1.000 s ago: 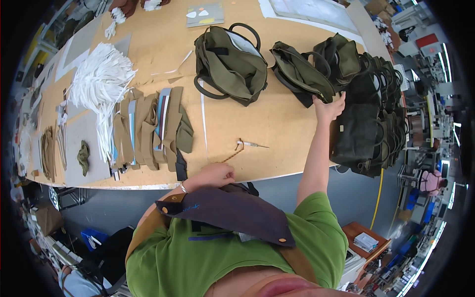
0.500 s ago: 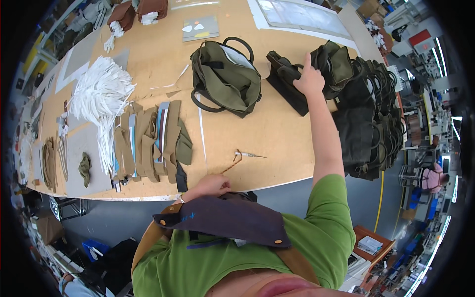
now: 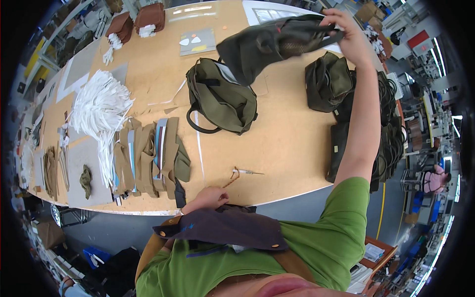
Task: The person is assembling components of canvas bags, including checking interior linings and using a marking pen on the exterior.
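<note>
My right hand point(image 3: 346, 37) grips a dark green bag point(image 3: 279, 47) at its handle end and holds it in the air above the far part of the table. The bag hangs tilted and a little blurred, its lower end overlapping the open olive bag point(image 3: 225, 99) that stands at mid table. At the near table edge my left hand point(image 3: 212, 197) rests with its fingers curled; what they hold, if anything, is hidden. Close by it lie a pointed awl-like tool point(image 3: 247, 172) and a brown braided cord point(image 3: 231, 180).
More dark bags point(image 3: 391, 133) are packed at the table's right edge, beside an upright olive-lined bag point(image 3: 329, 81). On the left lie white strips point(image 3: 101, 106) and tan fabric pieces point(image 3: 146, 158). Brown pouches point(image 3: 150, 19) sit at the far left; a grey board point(image 3: 198, 42) lies far back.
My right hand has taken hold of a dark bag, lifted it off the table and swung it up and away. The left hand stays by the near edge.
</note>
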Motion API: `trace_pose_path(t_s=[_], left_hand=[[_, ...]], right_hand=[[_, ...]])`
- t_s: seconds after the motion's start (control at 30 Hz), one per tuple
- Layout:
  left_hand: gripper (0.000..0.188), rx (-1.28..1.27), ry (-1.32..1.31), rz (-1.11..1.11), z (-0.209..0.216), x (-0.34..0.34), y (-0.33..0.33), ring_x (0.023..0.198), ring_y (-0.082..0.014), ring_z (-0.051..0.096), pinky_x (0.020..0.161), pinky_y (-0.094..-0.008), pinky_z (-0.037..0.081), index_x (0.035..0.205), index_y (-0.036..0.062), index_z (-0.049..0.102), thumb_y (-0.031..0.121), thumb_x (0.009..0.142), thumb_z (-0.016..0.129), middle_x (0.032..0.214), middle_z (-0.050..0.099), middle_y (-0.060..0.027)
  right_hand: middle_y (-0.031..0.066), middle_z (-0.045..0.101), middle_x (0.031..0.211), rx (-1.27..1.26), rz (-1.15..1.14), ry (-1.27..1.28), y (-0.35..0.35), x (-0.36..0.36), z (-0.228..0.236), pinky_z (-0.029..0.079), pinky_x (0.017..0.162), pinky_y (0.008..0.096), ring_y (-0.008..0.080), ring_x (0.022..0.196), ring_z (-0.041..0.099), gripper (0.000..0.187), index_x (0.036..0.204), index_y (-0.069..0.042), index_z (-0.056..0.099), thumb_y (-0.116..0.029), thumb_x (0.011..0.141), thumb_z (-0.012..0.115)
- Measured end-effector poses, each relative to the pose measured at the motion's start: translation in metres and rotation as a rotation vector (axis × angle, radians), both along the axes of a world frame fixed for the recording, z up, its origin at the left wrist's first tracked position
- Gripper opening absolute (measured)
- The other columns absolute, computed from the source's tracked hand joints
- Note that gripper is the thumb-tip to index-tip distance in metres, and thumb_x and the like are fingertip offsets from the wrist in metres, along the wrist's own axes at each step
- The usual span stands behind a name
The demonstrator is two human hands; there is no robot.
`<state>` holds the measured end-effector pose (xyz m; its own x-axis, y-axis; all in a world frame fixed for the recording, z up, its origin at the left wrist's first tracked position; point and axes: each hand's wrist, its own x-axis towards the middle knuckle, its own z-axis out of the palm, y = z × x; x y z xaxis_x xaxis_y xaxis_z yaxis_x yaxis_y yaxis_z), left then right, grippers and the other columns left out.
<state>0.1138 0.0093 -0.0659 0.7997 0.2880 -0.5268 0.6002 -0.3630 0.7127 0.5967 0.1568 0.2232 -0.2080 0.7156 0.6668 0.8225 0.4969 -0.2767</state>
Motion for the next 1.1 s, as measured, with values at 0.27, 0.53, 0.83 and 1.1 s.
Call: trace_pose_path(t_s=[0.27, 0.53, 0.83, 1.1], left_hand=[[0.022, -0.045, 0.019, 0.11, 0.0, -0.005, 0.0, 0.086, -0.0282, 0.066, 0.076, -0.038, 0.052, 0.101, 0.0081, 0.068, 0.026, 0.087, 0.066, 0.094, 0.068, -0.0116], [0.022, -0.023, 0.029, 0.05, -0.006, 0.006, 0.003, 0.088, -0.0304, 0.067, 0.077, -0.041, 0.052, 0.097, 0.0104, 0.069, 0.029, 0.086, 0.064, 0.091, 0.069, -0.0107], [0.021, 0.001, 0.072, -0.01, -0.005, 0.011, 0.003, 0.087, -0.0292, 0.066, 0.078, -0.0394, 0.052, 0.099, 0.0103, 0.068, 0.027, 0.087, 0.064, 0.095, 0.066, -0.0104], [0.026, -0.002, 0.03, -0.027, -0.001, 0.008, 0.001, 0.086, -0.0302, 0.066, 0.077, -0.0396, 0.052, 0.103, 0.0097, 0.067, 0.029, 0.087, 0.066, 0.097, 0.066, -0.012]], right_hand=[[0.0122, 0.066, 0.108, -0.371, -0.354, -0.214, -0.02, 0.08, -0.133, 0.048, 0.091, 0.0346, 0.0336, 0.109, 0.06, 0.033, 0.098, -0.001, 0.062, 0.016, 0.071, 0.052], [0.0029, 0.064, 0.117, -0.3, -0.4, -0.625, -0.058, 0.11, -0.183, 0.045, 0.099, 0.0377, 0.0254, 0.125, 0.054, 0.004, 0.079, -0.009, 0.06, -0.009, 0.079, 0.056], [-0.0023, 0.057, 0.135, -0.729, -0.732, -0.834, -0.066, 0.102, -0.166, 0.036, 0.107, 0.0453, 0.022, 0.135, 0.044, 0.031, 0.114, -0.022, 0.063, -0.006, 0.089, 0.051], [0.0051, 0.059, 0.131, -0.494, -0.594, -0.345, -0.052, 0.041, -0.168, 0.05, 0.091, 0.0434, 0.0258, 0.12, 0.056, 0.046, 0.114, -0.016, 0.066, 0.007, 0.075, 0.055]])
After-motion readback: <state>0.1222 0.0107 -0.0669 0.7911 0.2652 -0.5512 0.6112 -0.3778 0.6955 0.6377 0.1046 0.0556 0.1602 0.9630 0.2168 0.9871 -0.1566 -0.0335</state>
